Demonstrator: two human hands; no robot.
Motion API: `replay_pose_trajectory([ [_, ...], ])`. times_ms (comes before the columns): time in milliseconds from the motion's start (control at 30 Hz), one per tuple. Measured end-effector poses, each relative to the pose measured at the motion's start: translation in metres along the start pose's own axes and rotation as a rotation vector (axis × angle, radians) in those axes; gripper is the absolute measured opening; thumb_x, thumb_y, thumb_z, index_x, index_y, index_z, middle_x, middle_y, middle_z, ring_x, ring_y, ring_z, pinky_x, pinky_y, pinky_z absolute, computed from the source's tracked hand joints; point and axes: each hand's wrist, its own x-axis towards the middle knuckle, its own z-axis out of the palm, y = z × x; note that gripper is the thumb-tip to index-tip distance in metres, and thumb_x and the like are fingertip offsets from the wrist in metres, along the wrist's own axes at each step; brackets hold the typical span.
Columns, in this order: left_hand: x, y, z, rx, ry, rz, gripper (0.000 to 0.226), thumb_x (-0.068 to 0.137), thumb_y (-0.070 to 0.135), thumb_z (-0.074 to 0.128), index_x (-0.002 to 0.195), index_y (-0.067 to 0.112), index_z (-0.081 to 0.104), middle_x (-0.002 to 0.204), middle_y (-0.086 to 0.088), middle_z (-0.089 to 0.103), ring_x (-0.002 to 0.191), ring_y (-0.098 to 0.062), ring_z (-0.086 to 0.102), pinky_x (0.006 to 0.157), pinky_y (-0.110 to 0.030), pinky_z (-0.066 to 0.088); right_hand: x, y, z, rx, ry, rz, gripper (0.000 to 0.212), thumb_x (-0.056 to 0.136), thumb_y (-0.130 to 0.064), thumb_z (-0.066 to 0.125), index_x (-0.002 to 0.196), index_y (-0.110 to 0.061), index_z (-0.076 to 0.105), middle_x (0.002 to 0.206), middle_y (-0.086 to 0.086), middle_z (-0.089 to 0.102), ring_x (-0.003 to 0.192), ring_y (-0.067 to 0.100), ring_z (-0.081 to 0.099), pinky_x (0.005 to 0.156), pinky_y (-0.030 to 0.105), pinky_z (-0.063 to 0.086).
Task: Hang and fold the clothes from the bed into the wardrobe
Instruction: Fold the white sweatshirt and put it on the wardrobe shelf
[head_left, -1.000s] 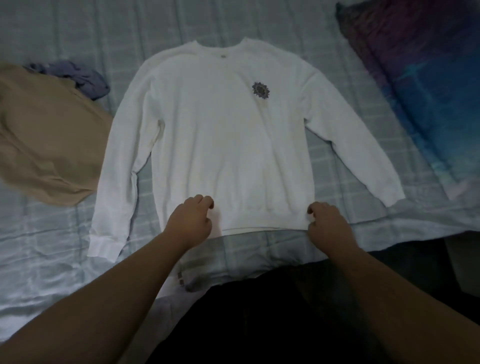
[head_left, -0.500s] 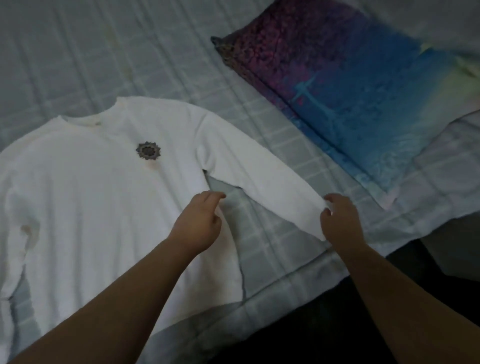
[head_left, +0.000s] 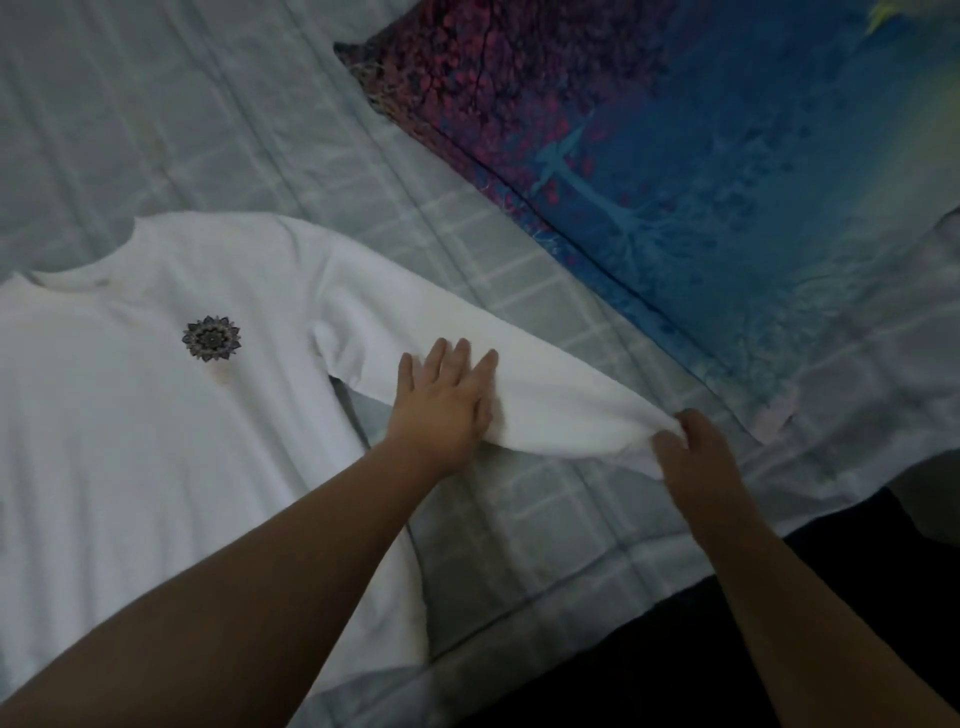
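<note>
**Sleeve fold starting, rest of the job open**

Sweatshirt (head_left: 156, 415) lies front-up and flat on the bed (head_left: 519, 519), chest emblem (head_left: 211, 338) showing. All places below are relative to that emblem.

- Left hand (head_left: 441, 405): right of the emblem and a bit nearer the camera, fingers straight, palm pressing flat on the sleeve (head_left: 545, 405) about mid-length. Holds nothing.
- Right hand (head_left: 691, 447): further right, at the cuff end, fingers curled round the cuff and lifting it just off the bed.
- Pillow (head_left: 675, 156): up and to the right, well apart from the emblem, near the cuff but not touching it as far as I can tell.

Progress, my read: early. Garment is spread and smoothed, but no fold is made yet; this sleeve lies fully extended away from the body. Other sleeve is out of frame, can't tell its state. Likely next: bring the cuff across toward the emblem, with the left palm as the hinge.

Left to do: both sleeve folds, body fold, carry to wardrobe. Wardrobe and any other clothes not in view.
</note>
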Motion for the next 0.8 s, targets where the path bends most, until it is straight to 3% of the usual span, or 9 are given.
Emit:
replay_pose_trajectory([
  [100,0.008,0.013,-0.010,-0.045,0.002,0.012,0.057,0.101,0.050,0.012,0.154,0.036,-0.003,0.165,-0.005,0.000,0.152,-0.028,-0.001,0.119,-0.057,0.003,0.006,-0.021,-0.031,0.248,0.281,-0.052,0.006,0.094,-0.017,0.056,0.092,-0.011,0.055,0.076,0.002,0.053,0.064,0.009,0.051,0.054,0.020,0.044],
  [167,0.018,0.023,-0.011,-0.060,0.005,0.012,0.058,0.100,0.052,0.011,0.153,0.038,-0.008,0.165,-0.005,-0.007,0.151,-0.028,-0.006,0.119,-0.058,0.001,0.019,-0.028,-0.045,0.317,0.383,-0.069,0.003,0.094,-0.021,0.060,0.095,-0.019,0.058,0.080,0.001,0.055,0.066,0.006,0.051,0.060,0.024,0.046],
  [267,0.039,0.038,-0.003,-0.083,0.002,-0.032,0.061,0.100,0.055,0.016,0.152,0.041,-0.012,0.165,-0.003,-0.012,0.151,-0.027,-0.012,0.117,-0.061,-0.001,0.047,-0.033,-0.052,0.276,0.410,-0.126,0.004,0.095,-0.026,0.058,0.097,-0.023,0.060,0.087,0.002,0.060,0.081,0.016,0.055,0.072,0.033,0.044],
  [400,0.062,0.045,0.010,-0.086,0.003,-0.095,0.062,0.099,0.055,0.015,0.151,0.041,-0.015,0.164,-0.002,-0.017,0.150,-0.027,-0.018,0.114,-0.065,-0.007,0.085,-0.039,-0.050,0.055,0.458,-0.184,0.013,0.096,-0.023,0.054,0.100,-0.013,0.061,0.087,0.007,0.060,0.084,0.023,0.054,0.073,0.030,0.036],
  [567,0.073,0.048,0.023,-0.034,0.002,-0.130,0.063,0.098,0.055,0.012,0.152,0.038,-0.016,0.163,-0.005,-0.018,0.148,-0.029,-0.022,0.109,-0.069,-0.011,0.110,-0.034,-0.043,-0.122,0.465,-0.135,0.023,0.096,-0.027,0.055,0.104,-0.007,0.059,0.096,0.022,0.064,0.092,0.038,0.059,0.076,0.037,0.042],
  [667,0.075,0.053,0.021,-0.074,-0.006,-0.155,0.064,0.098,0.055,0.013,0.152,0.037,-0.014,0.163,-0.005,-0.018,0.147,-0.030,-0.024,0.108,-0.069,-0.014,0.106,-0.042,-0.047,-0.098,0.477,-0.118,0.029,0.094,-0.032,0.056,0.101,-0.004,0.060,0.094,0.023,0.064,0.091,0.038,0.060,0.079,0.041,0.044],
  [800,0.066,0.048,0.002,-0.218,0.016,-0.132,0.062,0.099,0.055,0.016,0.152,0.041,-0.012,0.164,-0.002,-0.015,0.149,-0.027,-0.020,0.115,-0.063,-0.010,0.083,-0.079,-0.058,0.038,0.548,-0.089,0.045,0.084,-0.055,0.054,0.096,-0.012,0.063,0.090,0.015,0.067,0.090,0.035,0.065,0.079,0.055,0.053],
])
